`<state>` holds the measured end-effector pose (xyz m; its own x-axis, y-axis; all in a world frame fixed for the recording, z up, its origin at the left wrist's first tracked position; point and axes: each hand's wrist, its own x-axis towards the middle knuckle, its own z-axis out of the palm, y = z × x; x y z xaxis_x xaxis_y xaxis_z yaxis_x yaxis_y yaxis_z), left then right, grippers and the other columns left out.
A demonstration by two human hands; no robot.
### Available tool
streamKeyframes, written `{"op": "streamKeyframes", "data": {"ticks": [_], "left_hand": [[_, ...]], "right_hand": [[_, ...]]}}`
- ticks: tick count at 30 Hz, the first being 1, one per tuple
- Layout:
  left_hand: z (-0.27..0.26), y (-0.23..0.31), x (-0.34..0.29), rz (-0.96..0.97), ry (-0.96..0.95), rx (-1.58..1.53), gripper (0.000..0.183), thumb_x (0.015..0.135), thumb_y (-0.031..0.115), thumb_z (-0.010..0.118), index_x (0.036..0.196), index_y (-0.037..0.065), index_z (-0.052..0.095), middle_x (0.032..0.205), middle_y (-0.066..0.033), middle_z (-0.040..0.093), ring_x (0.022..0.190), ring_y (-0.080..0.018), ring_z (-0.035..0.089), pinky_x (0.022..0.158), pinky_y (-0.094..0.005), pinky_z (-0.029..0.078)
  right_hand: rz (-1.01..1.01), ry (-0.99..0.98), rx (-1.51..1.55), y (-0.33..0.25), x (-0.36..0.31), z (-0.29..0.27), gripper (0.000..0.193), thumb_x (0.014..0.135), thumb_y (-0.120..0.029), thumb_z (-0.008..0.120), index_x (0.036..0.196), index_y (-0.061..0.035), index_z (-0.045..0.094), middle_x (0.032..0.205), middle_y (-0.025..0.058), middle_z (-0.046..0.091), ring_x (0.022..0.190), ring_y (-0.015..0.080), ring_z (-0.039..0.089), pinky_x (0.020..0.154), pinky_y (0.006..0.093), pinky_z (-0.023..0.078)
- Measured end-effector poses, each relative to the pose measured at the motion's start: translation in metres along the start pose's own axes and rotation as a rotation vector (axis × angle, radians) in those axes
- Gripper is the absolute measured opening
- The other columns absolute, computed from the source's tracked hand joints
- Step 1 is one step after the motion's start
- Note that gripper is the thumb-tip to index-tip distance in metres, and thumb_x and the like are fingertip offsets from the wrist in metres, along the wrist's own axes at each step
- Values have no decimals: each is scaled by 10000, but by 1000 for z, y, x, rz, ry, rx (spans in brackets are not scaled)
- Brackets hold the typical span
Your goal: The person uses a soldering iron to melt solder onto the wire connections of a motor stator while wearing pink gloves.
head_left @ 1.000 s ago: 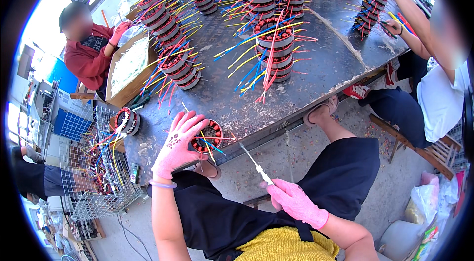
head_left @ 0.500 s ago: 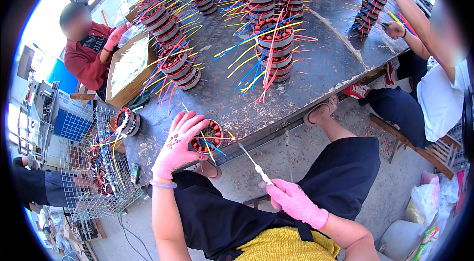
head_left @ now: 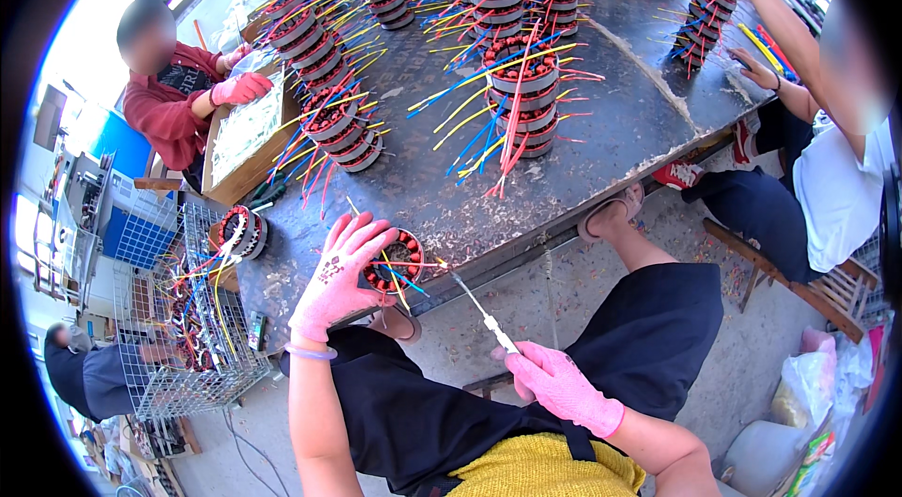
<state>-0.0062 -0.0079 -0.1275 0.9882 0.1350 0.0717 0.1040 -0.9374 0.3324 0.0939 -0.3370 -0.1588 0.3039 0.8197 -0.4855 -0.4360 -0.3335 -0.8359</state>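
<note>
A motor stator (head_left: pixel 406 253) with red windings and loose red, blue and yellow wires sits at the table's near edge. My left hand (head_left: pixel 340 276), in a pink glove, is closed around its left side, fingers over the rim. In its pink glove, my right hand (head_left: pixel 562 386) grips the white handle of a soldering iron (head_left: pixel 487 314). The iron's thin shaft points up and left. Its tip meets the end of a red wire that sticks out from the stator's right side; whether they touch is too small to tell.
Tall stacks of wired stators (head_left: pixel 521 93) stand on the dark table (head_left: pixel 451 192). A single stator (head_left: pixel 242 232) lies near a wire basket (head_left: pixel 202 384) at left. One person reaches into a cardboard box (head_left: pixel 246 135); another, at right, holds a stator stack (head_left: pixel 703 23).
My hands, the stator and the iron have hardly moved. The person at left has lowered a gloved hand to the box. The co-worker at right has opened the lower hand.
</note>
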Motion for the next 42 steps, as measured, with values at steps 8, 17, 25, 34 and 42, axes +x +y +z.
{"op": "streamKeyframes", "data": {"ticks": [8, 17, 25, 34, 42], "left_hand": [[0, 0, 1, 9, 8, 1, 948, 513, 211, 884, 1396, 113, 552, 1450, -84, 517, 1446, -323, 363, 1235, -498, 207], [4, 6, 4, -6, 136, 35, 852, 454, 351, 920, 1196, 81, 598, 1244, -96, 598, 1308, -314, 493, 1220, -505, 245], [13, 1, 3, -62, 138, -163, 872, 524, 331, 931, 1249, 58, 529, 1288, -122, 586, 1309, -321, 498, 1226, -497, 225], [9, 9, 6, 74, 380, -35, 830, 508, 304, 927, 1218, 100, 550, 1332, -108, 578, 1327, -318, 492, 1213, -525, 238], [1, 13, 9, 142, 542, 129, 831, 509, 296, 948, 1200, 98, 530, 1347, -119, 587, 1311, -348, 517, 1192, -572, 257]], "right_hand": [[22, 15, 41, -4, -2, 1, 350, 1051, -264, 523, 1277, -13, 615, 685, -45, 481, 610, 54, 422, 562, 227, 333], [32, 23, 103, -1, -7, -3, 349, 1053, -265, 505, 1268, -13, 615, 714, -35, 490, 631, 47, 449, 574, 237, 379], [47, 23, 15, 0, -12, -3, 360, 1051, -275, 495, 1258, -6, 614, 671, -33, 491, 621, 48, 446, 585, 231, 384], [66, 9, 23, -22, -19, 0, 377, 1056, -281, 491, 1271, 6, 606, 666, -37, 482, 612, 47, 418, 575, 223, 351], [88, -17, 107, -21, -21, 0, 380, 1060, -270, 495, 1300, 6, 597, 669, -42, 470, 601, 44, 384, 554, 214, 307]]}}
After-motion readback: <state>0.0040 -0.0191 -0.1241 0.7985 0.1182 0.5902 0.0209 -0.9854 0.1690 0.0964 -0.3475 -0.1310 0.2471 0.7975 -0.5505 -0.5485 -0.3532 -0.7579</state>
